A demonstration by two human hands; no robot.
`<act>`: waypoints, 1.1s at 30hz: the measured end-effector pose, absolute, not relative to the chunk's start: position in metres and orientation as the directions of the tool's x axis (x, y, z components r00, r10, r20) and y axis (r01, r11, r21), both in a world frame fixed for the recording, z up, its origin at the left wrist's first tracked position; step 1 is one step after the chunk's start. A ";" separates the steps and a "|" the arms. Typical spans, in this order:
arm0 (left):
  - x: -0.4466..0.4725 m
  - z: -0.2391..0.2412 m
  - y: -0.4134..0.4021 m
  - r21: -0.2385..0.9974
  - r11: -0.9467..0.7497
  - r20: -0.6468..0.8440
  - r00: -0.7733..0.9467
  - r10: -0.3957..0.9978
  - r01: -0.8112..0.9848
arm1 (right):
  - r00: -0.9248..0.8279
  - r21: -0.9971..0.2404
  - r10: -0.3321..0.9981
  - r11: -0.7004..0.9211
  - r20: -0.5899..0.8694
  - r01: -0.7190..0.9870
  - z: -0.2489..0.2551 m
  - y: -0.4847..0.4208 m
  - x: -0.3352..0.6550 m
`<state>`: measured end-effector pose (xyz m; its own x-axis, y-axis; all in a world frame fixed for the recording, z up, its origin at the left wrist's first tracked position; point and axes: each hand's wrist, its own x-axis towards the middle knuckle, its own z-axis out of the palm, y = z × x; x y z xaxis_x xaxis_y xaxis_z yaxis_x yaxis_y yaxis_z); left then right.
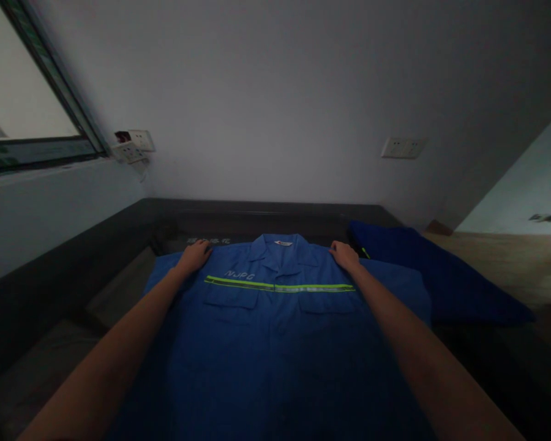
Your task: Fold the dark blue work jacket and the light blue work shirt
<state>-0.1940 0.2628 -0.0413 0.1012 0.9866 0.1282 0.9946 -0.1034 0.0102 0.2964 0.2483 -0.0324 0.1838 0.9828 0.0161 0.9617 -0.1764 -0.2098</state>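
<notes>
A blue work shirt (275,343) is spread out in front of me, its collar at the far end and its front facing up. It has a yellow-green and silver reflective stripe (280,286), pale letters at the left chest and two flap pockets. My left hand (195,256) is closed on the shoulder seam left of the collar. On the opposite shoulder, my right hand (346,255) is likewise closed, its fingers curled at the edge. The shirt's lower part fades into shadow between my forearms.
Dark blue cloth (445,275) lies to the right, partly beside the shirt's sleeve. Behind the collar runs a dark raised edge (266,207) against a grey wall. Wall sockets (403,147) and a plugged-in socket block (131,151) are on the wall, with a window frame (50,67) at left.
</notes>
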 end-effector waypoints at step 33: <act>-0.123 -0.034 0.212 0.078 -0.202 0.156 0.188 0.970 0.976 | -0.093 -0.188 0.970 0.137 0.224 0.973 -0.030 0.212 0.215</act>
